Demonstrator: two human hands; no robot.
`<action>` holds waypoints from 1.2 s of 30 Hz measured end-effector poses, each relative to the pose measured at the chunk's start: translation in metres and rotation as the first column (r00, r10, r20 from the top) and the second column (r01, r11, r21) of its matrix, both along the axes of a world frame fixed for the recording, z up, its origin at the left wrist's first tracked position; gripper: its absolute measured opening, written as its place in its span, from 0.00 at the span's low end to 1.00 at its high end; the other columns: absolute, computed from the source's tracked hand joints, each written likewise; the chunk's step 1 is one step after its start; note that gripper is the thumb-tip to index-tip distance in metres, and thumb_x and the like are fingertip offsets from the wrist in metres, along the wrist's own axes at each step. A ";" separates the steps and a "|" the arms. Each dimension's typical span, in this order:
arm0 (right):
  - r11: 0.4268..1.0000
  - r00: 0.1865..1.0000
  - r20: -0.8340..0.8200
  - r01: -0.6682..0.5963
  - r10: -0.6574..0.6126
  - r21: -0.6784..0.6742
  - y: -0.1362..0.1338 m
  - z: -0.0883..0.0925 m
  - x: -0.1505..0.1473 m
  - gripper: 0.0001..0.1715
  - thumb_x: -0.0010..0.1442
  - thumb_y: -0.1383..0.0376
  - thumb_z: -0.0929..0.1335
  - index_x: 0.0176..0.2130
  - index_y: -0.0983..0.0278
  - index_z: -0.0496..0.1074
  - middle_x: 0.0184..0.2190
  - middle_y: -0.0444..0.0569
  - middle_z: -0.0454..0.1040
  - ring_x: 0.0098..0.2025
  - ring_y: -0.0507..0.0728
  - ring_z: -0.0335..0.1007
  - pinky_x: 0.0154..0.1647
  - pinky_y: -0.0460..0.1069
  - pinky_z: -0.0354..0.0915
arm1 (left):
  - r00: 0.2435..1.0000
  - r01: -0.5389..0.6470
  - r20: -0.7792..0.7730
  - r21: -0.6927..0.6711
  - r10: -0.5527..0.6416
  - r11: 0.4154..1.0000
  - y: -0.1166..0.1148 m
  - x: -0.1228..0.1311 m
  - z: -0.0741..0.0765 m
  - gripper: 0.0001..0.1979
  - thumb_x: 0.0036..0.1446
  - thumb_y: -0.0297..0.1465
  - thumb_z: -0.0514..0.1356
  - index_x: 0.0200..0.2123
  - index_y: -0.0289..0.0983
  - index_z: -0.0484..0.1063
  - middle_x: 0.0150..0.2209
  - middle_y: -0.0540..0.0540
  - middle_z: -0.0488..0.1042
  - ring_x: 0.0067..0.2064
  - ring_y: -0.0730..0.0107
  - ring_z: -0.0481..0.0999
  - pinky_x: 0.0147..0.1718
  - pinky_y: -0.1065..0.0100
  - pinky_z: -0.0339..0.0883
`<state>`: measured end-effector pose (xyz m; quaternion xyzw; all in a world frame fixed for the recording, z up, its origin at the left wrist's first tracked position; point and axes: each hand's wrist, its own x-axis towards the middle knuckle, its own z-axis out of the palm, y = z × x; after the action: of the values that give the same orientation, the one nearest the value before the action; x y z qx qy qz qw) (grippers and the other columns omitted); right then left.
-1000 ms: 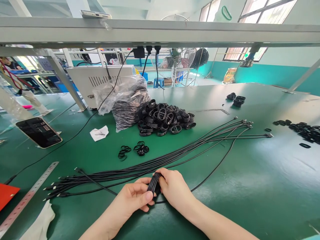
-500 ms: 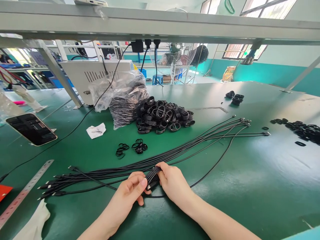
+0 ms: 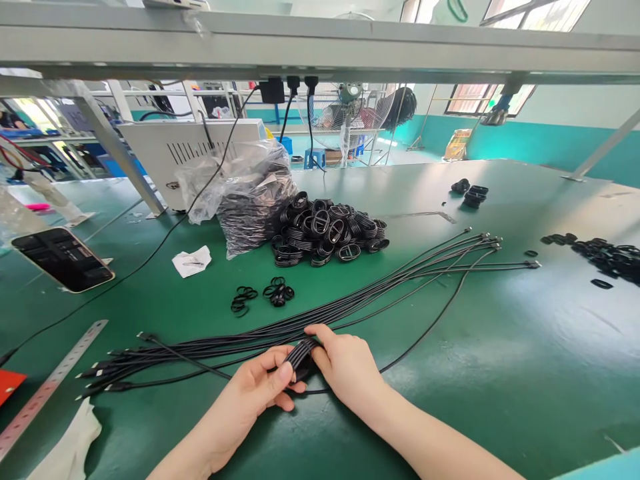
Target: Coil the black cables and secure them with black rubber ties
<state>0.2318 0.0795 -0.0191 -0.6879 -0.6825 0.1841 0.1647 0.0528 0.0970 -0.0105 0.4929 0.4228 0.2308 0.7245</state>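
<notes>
A small coiled black cable [image 3: 301, 356] is gripped between my two hands, low over the green table. My left hand [image 3: 263, 381] pinches its left side, thumb on top. My right hand [image 3: 345, 360] closes on its right side with bent fingers; some fingertips are hidden. Just behind the hands, a bundle of long straight black cables [image 3: 350, 298] runs from the connector ends at lower left to the metal plugs at right. One separate cable [image 3: 435, 327] curves behind my right hand. Loose black rings [image 3: 279, 292] lie beyond the bundle.
A heap of coiled cables [image 3: 330, 230] sits beside a filled plastic bag [image 3: 255, 207]. At left are a phone [image 3: 63, 259], a steel ruler [image 3: 50, 387] and a paper scrap [image 3: 192, 261]. More black rings [image 3: 613, 260] lie at right. A metal shelf beam [image 3: 320, 47] crosses above.
Both hands stay in nearly the same place. The coil has turned slightly in the fingers, and my right fingers have shifted a little left over its top.
</notes>
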 end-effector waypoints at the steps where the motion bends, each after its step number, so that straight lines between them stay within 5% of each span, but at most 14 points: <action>1: 1.000 0.999 0.048 -0.025 0.025 0.006 0.000 0.000 0.000 0.13 0.65 0.66 0.61 0.46 0.60 0.71 0.30 0.46 0.79 0.32 0.58 0.75 0.28 0.48 0.52 | 1.000 -0.011 0.015 -0.006 0.011 1.000 0.000 0.000 0.000 0.13 0.55 0.42 0.62 0.38 0.40 0.76 0.47 0.46 0.66 0.42 0.67 0.73 0.36 0.71 0.72; 10: 0.961 0.989 0.125 -0.108 0.078 0.255 -0.003 -0.015 -0.005 0.11 0.63 0.73 0.61 0.42 0.63 0.69 0.28 0.46 0.79 0.30 0.56 0.74 0.31 0.48 0.54 | 0.993 -0.114 0.048 0.061 0.111 0.992 0.000 -0.003 -0.004 0.12 0.51 0.39 0.66 0.26 0.36 0.75 0.44 0.47 0.65 0.39 0.65 0.77 0.40 0.68 0.73; 15: 0.932 0.990 -0.113 -0.033 0.079 0.362 -0.008 -0.015 -0.005 0.13 0.60 0.74 0.62 0.43 0.62 0.69 0.32 0.47 0.78 0.33 0.56 0.72 0.35 0.47 0.57 | 0.986 -0.162 -0.004 0.146 0.165 0.976 0.004 -0.003 -0.003 0.12 0.50 0.40 0.67 0.32 0.38 0.73 0.37 0.47 0.73 0.35 0.63 0.79 0.35 0.65 0.75; 19: 0.964 0.916 -0.398 0.054 0.056 0.260 -0.008 -0.009 -0.005 0.12 0.60 0.71 0.62 0.42 0.61 0.70 0.29 0.45 0.75 0.30 0.54 0.68 0.33 0.47 0.58 | 0.990 -0.139 0.015 0.095 0.139 0.986 0.006 -0.003 -0.004 0.16 0.49 0.40 0.67 0.39 0.41 0.70 0.37 0.48 0.75 0.35 0.63 0.81 0.36 0.65 0.75; 21: 0.992 0.785 -0.619 0.047 0.033 0.113 -0.005 -0.004 -0.004 0.10 0.59 0.68 0.64 0.42 0.61 0.71 0.23 0.41 0.69 0.25 0.52 0.63 0.29 0.46 0.56 | 0.991 -0.132 0.018 0.046 0.132 0.990 0.007 -0.004 -0.005 0.17 0.51 0.42 0.66 0.41 0.40 0.69 0.35 0.48 0.75 0.34 0.65 0.80 0.35 0.66 0.75; 24: 0.987 0.374 -0.926 -0.118 -0.056 -0.108 -0.001 0.004 0.001 0.12 0.58 0.61 0.68 0.42 0.63 0.70 0.22 0.39 0.65 0.23 0.50 0.58 0.27 0.45 0.56 | 0.987 -0.158 0.023 0.003 0.157 0.988 0.009 -0.004 -0.005 0.18 0.54 0.46 0.62 0.41 0.39 0.70 0.35 0.46 0.77 0.31 0.68 0.79 0.32 0.68 0.74; 27: 0.937 0.026 -0.978 -0.280 -0.208 -0.207 0.001 0.006 0.005 0.15 0.58 0.55 0.69 0.35 0.65 0.69 0.21 0.41 0.68 0.22 0.48 0.59 0.26 0.45 0.55 | 0.986 -0.165 0.004 0.032 0.164 0.986 0.010 -0.004 -0.005 0.19 0.56 0.48 0.58 0.38 0.38 0.71 0.34 0.45 0.77 0.29 0.69 0.77 0.30 0.68 0.73; 31: 0.892 -0.125 -0.932 -0.356 -0.340 -0.278 0.000 -0.002 0.003 0.21 0.54 0.53 0.73 0.28 0.65 0.65 0.19 0.40 0.68 0.18 0.46 0.59 0.23 0.44 0.54 | 0.983 -0.164 -0.052 0.198 0.177 0.966 0.004 -0.001 -0.002 0.18 0.58 0.46 0.57 0.45 0.41 0.72 0.40 0.45 0.76 0.39 0.64 0.77 0.39 0.64 0.73; 36: 0.870 -0.152 -0.917 -0.403 -0.370 -0.284 0.002 -0.007 -0.002 0.25 0.53 0.47 0.72 0.28 0.68 0.69 0.17 0.42 0.71 0.17 0.46 0.60 0.22 0.44 0.54 | 0.998 0.002 -0.068 0.273 0.018 0.962 -0.004 0.001 0.006 0.34 0.55 0.37 0.63 0.63 0.52 0.56 0.51 0.47 0.72 0.39 0.65 0.76 0.46 0.61 0.69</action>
<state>0.2301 0.0818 -0.0263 -0.3049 -0.2467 0.8083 0.4390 0.0537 0.0931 -0.0045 0.5942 0.4141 0.2725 0.6334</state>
